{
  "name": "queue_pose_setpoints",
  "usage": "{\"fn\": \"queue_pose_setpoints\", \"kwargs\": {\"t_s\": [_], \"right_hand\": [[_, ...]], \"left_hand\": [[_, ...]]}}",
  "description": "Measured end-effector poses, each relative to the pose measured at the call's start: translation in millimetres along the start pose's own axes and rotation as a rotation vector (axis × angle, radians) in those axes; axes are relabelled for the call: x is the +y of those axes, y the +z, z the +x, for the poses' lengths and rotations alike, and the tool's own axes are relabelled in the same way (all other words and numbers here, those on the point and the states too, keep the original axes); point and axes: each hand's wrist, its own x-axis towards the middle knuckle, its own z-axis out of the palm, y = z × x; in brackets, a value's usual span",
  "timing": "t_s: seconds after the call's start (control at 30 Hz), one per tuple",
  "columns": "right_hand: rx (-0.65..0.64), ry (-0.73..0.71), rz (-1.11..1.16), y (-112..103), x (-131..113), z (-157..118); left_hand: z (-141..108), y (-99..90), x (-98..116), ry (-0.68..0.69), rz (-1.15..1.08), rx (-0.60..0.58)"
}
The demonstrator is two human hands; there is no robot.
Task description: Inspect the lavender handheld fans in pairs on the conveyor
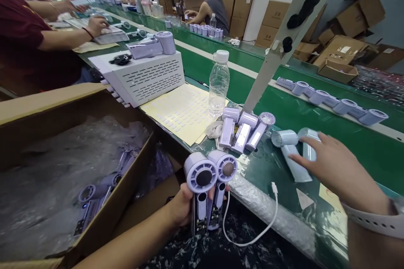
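Observation:
My left hand [180, 207] is wrapped round two purple handheld fans [201, 172], held upright side by side, with circuit boards showing in their handles. My right hand [334, 164] reaches over two light blue handheld fans [295, 162] on the green bench; its thumb and fingers are apart around the farther one, and whether they touch it I cannot tell. Between the hands, a white charging cable [252, 241] loops over the bench edge with its plug pointing up. Three purple fans [243, 134] lean together just beyond.
An open carton [139, 168] with bagged purple fans stands at the left. A plastic bottle [218, 84], a yellow sheet [173, 113] and a white slotted box [154, 77] stand behind. A slanted metal post [268, 67] rises from the bench. More fans [322, 96] line the green conveyor; co-workers sit beyond.

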Motion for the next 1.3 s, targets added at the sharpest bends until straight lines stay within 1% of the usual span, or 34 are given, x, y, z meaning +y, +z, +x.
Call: {"fn": "queue_pose_setpoints", "kwargs": {"t_s": [0.03, 0.07, 0.1, 0.13, 0.2, 0.23, 0.27, 0.3, 0.33, 0.37, 0.43, 0.47, 0.53, 0.6, 0.63, 0.67, 0.7, 0.73, 0.8, 0.83, 0.87, 0.9, 0.93, 1.0, 1.03, 1.13, 1.17, 1.27, 1.3], "right_hand": [[0.037, -0.097, -0.002, 1, -26, 6], [0.052, -0.229, 0.063, 4, -55, 14], [0.031, -0.346, 0.147, 10, -85, 24], [-0.03, -0.447, 0.212, 17, -114, 35], [-0.079, -0.532, 0.254, 35, -162, 51], [-0.094, -0.561, 0.275, 43, -178, 56], [-0.096, -0.577, 0.296, 48, -188, 58], [-0.093, -0.587, 0.325, 51, -190, 57], [-0.085, -0.59, 0.357, 49, -187, 55], [-0.075, -0.584, 0.387, 44, -178, 51], [-0.023, -0.542, 0.467, 23, -149, 38], [0.021, -0.51, 0.512, 10, -133, 28], [0.157, -0.417, 0.636, -16, -108, 3], [0.256, -0.346, 0.737, -31, -96, -25], [0.258, -0.329, 0.801, -33, -94, -37], [0.225, -0.315, 0.895, -32, -95, -47], [0.15, -0.289, 1.027, -28, -96, -55], [0.039, -0.251, 1.193, -22, -97, -60], [-0.233, -0.136, 1.547, -11, -96, -63], [-0.359, -0.084, 1.689, -7, -95, -63], [-0.461, -0.045, 1.788, -5, -93, -63], [-0.531, -0.025, 1.838, -5, -92, -63], [-0.568, -0.017, 1.848, -6, -91, -64], [-0.564, -0.002, 1.815, -7, -95, -65], [-0.526, 0.01, 1.795, -7, -99, -66], [-0.331, 0.074, 1.707, 0, -109, -64], [-0.297, 0.083, 1.666, 2, -110, -62], [-0.317, 0.017, 1.469, 3, -101, -46], [-0.286, -0.014, 1.391, 0, -95, -40]], "left_hand": [[1, 2.4, 0, -0.006, -0.034, -0.002], [1, 5.3, 1, -0.003, -0.064, 0.003], [0, 8.5, 1, 0.014, -0.09, 0.012], [-2, 11.8, 1, 0.031, -0.109, 0.021], [-6, 17.8, 2, 0.065, -0.132, 0.045], [-9, 20.2, 3, 0.076, -0.145, 0.054], [-11, 22.1, 4, 0.083, -0.16, 0.06], [-12, 23.6, 6, 0.086, -0.176, 0.061], [-13, 24.7, 8, 0.088, -0.192, 0.058], [-12, 25.8, 11, 0.087, -0.212, 0.048], [-8, 28.3, 16, 0.077, -0.259, 0.006], [-4, 30.1, 18, 0.072, -0.284, -0.018], [7, 35.3, 20, 0.058, -0.325, -0.072], [19, 42.1, 19, 0.032, -0.342, -0.131], [25, 45.7, 17, 0.012, -0.341, -0.164], [30, 49.3, 14, -0.012, -0.335, -0.203], [34, 52.5, 12, -0.04, -0.323, -0.239], [37, 55.4, 9, -0.067, -0.306, -0.275], [42, 59.7, 6, -0.116, -0.233, -0.339], [42, 61.3, 5, -0.131, -0.181, -0.36], [43, 62.6, 6, -0.142, -0.127, -0.371], [42, 63.8, 6, -0.144, -0.072, -0.367], [42, 64.8, 7, -0.138, -0.022, -0.351], [41, 66.5, 9, -0.122, 0.027, -0.306], [40, 67.1, 9, -0.117, 0.026, -0.288], [39, 67.4, 7, -0.103, -0.038, -0.264], [39, 66.8, 6, -0.097, -0.069, -0.259], [40, 62.9, 4, -0.104, -0.195, -0.246], [41, 61.0, 4, -0.116, -0.237, -0.246]]}}
